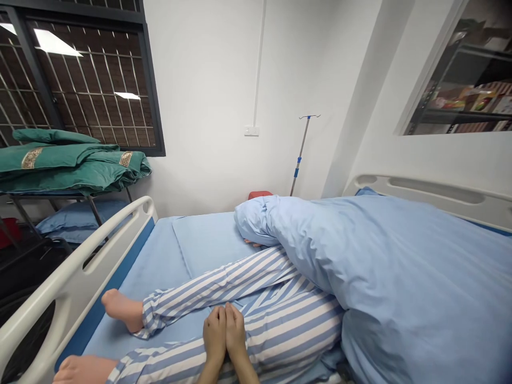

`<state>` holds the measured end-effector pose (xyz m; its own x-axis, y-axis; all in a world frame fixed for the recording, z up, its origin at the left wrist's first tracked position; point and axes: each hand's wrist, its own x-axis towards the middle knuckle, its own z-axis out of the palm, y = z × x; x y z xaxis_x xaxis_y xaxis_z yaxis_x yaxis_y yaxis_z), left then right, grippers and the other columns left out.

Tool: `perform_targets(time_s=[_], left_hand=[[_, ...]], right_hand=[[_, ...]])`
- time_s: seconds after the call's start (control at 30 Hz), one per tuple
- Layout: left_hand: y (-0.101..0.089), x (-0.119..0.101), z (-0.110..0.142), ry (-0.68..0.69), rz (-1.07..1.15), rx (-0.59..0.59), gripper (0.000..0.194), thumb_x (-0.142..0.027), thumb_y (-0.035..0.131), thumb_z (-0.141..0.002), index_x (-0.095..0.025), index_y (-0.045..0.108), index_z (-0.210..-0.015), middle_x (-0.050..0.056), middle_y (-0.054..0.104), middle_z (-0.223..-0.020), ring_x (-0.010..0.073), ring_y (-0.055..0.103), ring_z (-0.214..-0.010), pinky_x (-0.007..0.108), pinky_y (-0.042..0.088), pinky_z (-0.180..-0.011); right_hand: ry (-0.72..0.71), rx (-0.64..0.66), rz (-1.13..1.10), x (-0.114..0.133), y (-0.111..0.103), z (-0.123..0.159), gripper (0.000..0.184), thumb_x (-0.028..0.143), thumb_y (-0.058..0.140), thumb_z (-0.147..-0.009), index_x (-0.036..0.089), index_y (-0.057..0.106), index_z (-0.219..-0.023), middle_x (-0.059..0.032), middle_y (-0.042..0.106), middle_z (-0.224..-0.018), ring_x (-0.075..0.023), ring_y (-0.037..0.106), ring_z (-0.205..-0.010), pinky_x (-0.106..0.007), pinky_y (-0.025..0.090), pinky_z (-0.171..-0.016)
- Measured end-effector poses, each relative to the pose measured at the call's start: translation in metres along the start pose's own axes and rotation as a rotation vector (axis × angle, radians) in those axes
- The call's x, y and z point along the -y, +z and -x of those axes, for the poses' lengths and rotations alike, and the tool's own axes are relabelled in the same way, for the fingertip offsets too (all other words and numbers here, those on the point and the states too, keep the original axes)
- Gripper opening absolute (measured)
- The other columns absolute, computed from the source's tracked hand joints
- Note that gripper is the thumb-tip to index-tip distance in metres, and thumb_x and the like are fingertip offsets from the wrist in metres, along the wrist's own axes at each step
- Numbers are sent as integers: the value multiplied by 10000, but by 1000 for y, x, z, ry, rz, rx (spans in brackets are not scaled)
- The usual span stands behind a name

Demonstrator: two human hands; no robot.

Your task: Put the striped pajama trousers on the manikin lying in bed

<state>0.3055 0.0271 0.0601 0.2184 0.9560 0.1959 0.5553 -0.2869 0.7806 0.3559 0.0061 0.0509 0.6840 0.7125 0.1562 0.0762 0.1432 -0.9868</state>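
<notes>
Side by side, my left hand point(215, 330) and my right hand point(234, 328) come in from the bottom and touch along their inner edges. Their fingers are curled downward and closed, and the fingertips are hidden. Both are over the nearer leg in blue-and-white striped trousers point(296, 325), around the knee; I cannot tell whether they press on it or grip cloth. The legs belong to a figure lying on the bed, perhaps a manikin, with a bare far foot point(124, 309) and near foot point(84, 369). A light blue quilt point(384, 250) covers the upper body, bunched at the thighs.
A pale bed end board point(96, 234) stands beyond the feet, and another board point(424, 186) is at the right. Green folded bedding point(72, 165) lies on a rack at the left. An IV pole point(299, 160) and a red object point(260, 194) are behind the bed.
</notes>
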Motion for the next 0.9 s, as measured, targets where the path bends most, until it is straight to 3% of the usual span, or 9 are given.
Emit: perform_targets(time_s=[0.17, 0.33, 0.4, 0.47, 0.67, 0.9], left_hand=[[-3, -2, 0, -22, 25, -1, 288, -313, 371, -827, -204, 517, -604, 30, 592, -592, 149, 540, -587, 244, 359, -595], [-4, 1, 1, 12, 96, 72, 297, -296, 354, -835, -193, 601, -706, 65, 671, -723, 167, 590, -673, 256, 386, -648], [-3, 0, 2, -13, 100, 101, 322, -325, 342, -844, -196, 602, -707, 67, 674, -721, 172, 593, -672, 258, 383, -635], [-1, -1, 2, -41, 90, 83, 354, -354, 320, -851, -200, 571, -655, 60, 652, -666, 173, 581, -652, 259, 375, -625], [1, -3, 3, -58, 132, 21, 383, -397, 308, -849, -207, 473, -560, 26, 578, -563, 144, 508, -565, 251, 336, -579], [6, 5, 0, -35, 78, 65, 359, -380, 296, -846, -208, 515, -619, 45, 615, -653, 166, 551, -655, 266, 365, -653]], right_hand=[[-45, 24, 98, 2, -3, 0, 396, 509, 406, -827, 201, 447, -581, -5, 500, -546, -138, 452, -538, -239, 373, -524], [-366, 222, 295, 41, -17, -10, 374, 372, 414, -876, 185, 479, -558, 30, 439, -479, -98, 387, -467, -242, 248, -505], [-416, 244, 307, 49, -23, -14, 378, 354, 405, -885, 183, 486, -558, 38, 417, -469, -92, 367, -454, -243, 223, -498], [-373, 211, 312, 43, -26, -15, 404, 370, 382, -892, 186, 472, -544, 37, 412, -462, -94, 363, -446, -242, 214, -488], [-219, 112, 471, -9, -26, -4, 372, 402, 396, -879, 204, 534, -596, 1, 505, -476, -129, 424, -452, -275, 175, -503], [-147, 139, 481, -8, -26, -6, 403, 417, 338, -896, 201, 516, -605, -28, 563, -551, -141, 479, -511, -260, 237, -526]])
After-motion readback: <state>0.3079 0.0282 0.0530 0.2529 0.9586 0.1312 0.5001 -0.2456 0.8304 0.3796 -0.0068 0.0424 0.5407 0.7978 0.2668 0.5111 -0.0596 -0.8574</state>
